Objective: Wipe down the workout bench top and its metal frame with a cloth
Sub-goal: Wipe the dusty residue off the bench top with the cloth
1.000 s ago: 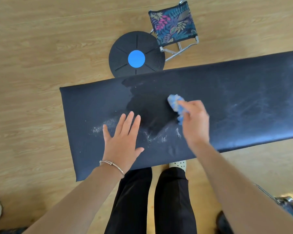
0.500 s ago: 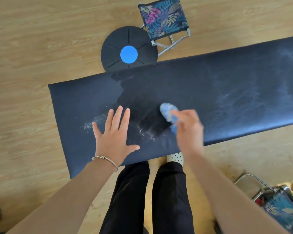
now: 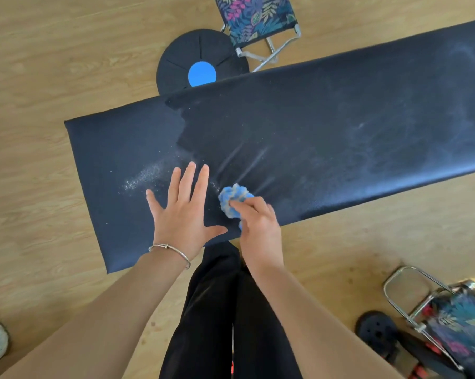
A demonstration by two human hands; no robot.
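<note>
Cloth (image 3: 232,199) is gripped by the right hand (image 3: 259,228) against the counter (image 3: 340,132); the left hand (image 3: 183,214) is laid flat, fingers straight.

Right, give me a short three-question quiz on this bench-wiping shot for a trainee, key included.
1. Which hand grips the blue cloth? A left, B right, C both.
2. True or false: the left hand lies flat, fingers spread, on the bench top.
3. Fill in: the white specks lie on the bench top to the ____ of the left hand.

Key: 1 B, the right hand. 2 true. 3 left.
</note>
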